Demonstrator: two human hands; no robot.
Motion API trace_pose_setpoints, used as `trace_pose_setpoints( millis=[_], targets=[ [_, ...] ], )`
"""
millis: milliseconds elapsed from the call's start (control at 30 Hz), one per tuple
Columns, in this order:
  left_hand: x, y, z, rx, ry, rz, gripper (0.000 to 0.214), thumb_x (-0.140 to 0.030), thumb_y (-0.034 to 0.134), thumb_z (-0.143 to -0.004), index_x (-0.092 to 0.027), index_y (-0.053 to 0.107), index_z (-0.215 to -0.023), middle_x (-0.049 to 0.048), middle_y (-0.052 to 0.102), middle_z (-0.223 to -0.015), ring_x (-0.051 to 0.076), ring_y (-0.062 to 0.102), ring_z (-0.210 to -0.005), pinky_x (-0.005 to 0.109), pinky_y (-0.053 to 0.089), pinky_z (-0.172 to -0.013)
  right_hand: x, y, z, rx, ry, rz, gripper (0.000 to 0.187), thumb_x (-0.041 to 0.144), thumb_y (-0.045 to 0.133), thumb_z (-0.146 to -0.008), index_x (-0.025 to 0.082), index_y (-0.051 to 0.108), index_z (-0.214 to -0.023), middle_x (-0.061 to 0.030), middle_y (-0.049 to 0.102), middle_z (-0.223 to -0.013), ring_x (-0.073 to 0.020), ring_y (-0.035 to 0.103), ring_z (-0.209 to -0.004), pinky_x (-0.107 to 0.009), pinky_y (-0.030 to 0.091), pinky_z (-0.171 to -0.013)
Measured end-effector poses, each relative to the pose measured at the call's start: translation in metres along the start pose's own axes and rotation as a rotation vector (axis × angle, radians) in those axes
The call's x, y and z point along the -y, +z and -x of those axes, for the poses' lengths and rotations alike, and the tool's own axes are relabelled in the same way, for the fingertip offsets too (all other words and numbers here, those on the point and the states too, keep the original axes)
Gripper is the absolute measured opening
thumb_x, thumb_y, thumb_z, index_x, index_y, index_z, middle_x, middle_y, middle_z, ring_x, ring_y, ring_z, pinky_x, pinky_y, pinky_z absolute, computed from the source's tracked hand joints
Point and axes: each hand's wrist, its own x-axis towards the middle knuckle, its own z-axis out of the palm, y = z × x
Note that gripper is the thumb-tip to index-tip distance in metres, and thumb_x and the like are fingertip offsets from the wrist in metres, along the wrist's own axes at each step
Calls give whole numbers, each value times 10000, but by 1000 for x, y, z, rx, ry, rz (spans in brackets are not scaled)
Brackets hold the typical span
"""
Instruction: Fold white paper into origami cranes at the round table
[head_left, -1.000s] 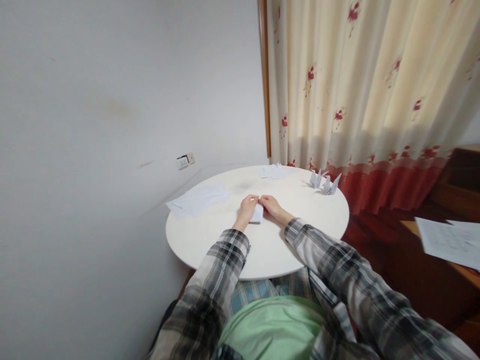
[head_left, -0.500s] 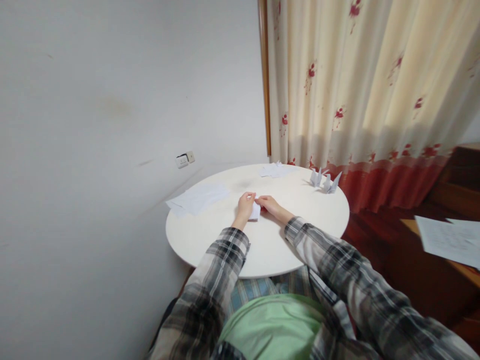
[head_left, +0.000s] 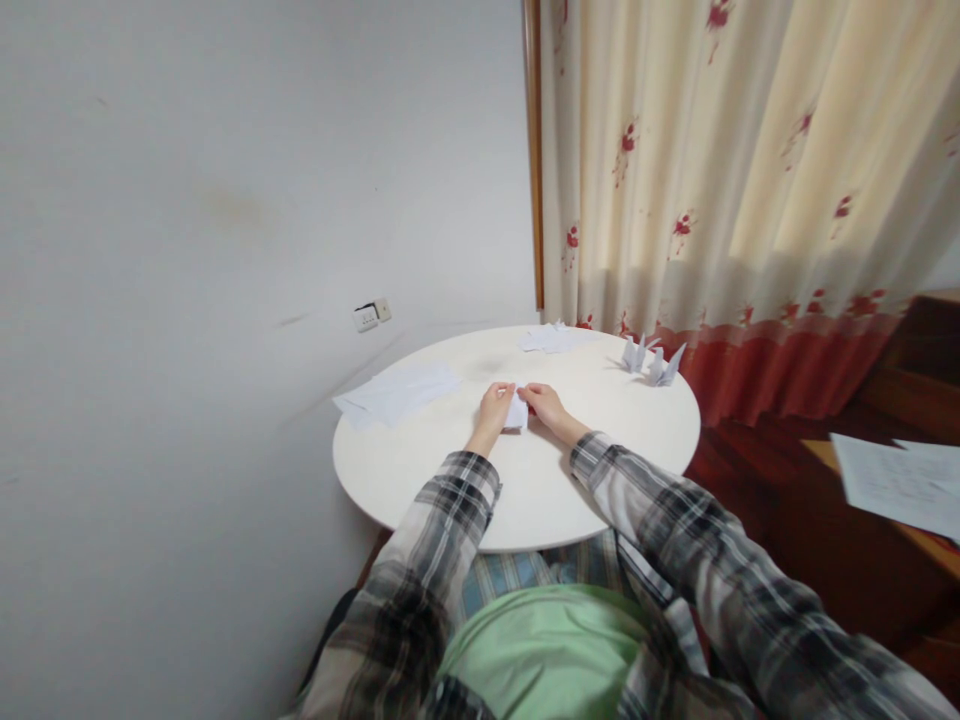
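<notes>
A small piece of folded white paper (head_left: pixel 516 414) is between my hands, over the middle of the round white table (head_left: pixel 420 480). My left hand (head_left: pixel 495 405) is closed on its left side, fingertips at the upper edge. From the right, my right hand (head_left: pixel 544 403) pinches the paper near its top corner. My fingers partly cover the paper, so its exact fold is hidden. Two folded paper cranes, a left one (head_left: pixel 634 354) and a right one (head_left: pixel 664 367), stand at the table's right rear.
Flat white sheets (head_left: pixel 397 393) lie at the table's left edge. More paper pieces (head_left: pixel 551 338) sit at the far edge. A wall with a socket (head_left: pixel 366 318) borders the left, a curtain (head_left: pixel 720 200) the back. Written sheets (head_left: pixel 896 480) rest on wooden furniture at right.
The folded paper has shifted slightly to the right and shows more between my hands. My right hand has risen a little, its fingers now at the paper's top corner.
</notes>
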Motion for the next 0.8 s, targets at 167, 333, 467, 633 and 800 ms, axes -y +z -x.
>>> trace_pose_setpoints(
  millis=[167,333,467,633,800],
  targets=[
    [4,3,2,115,-66,53,238,-350,593,-751,-166,540,-893,6,586,-681,112,545,-548,216,427,-481,3,-6,-1,-152,-38,153,246,306,490,-724,179,490,-514,32,472,-473,-94,425,-484,-223,314,-502],
    [8,3,0,122,-8,61,312,-318,665,-687,-164,538,-927,21,593,-755,119,578,-616,238,470,-544,4,-9,-1,-243,-89,215,269,323,466,-765,185,484,-535,31,488,-511,-102,452,-519,-229,327,-536],
    [9,1,-2,85,44,73,244,-260,659,-676,-168,544,-871,21,598,-760,110,568,-621,228,458,-553,4,-8,0,-226,-91,182,254,359,475,-770,191,493,-581,30,502,-535,-111,471,-530,-237,348,-556],
    [5,0,0,67,57,85,164,-241,630,-680,-173,520,-781,-5,578,-688,98,538,-567,212,416,-527,5,-7,1,-227,-177,120,210,370,500,-748,187,515,-645,22,532,-604,-115,475,-570,-240,368,-578],
    [-1,1,0,45,89,121,140,-231,623,-683,-177,522,-764,-3,584,-721,105,553,-634,226,438,-616,8,-6,3,-170,-260,58,242,421,540,-718,182,539,-681,15,543,-643,-120,478,-615,-248,388,-612]
  ],
)
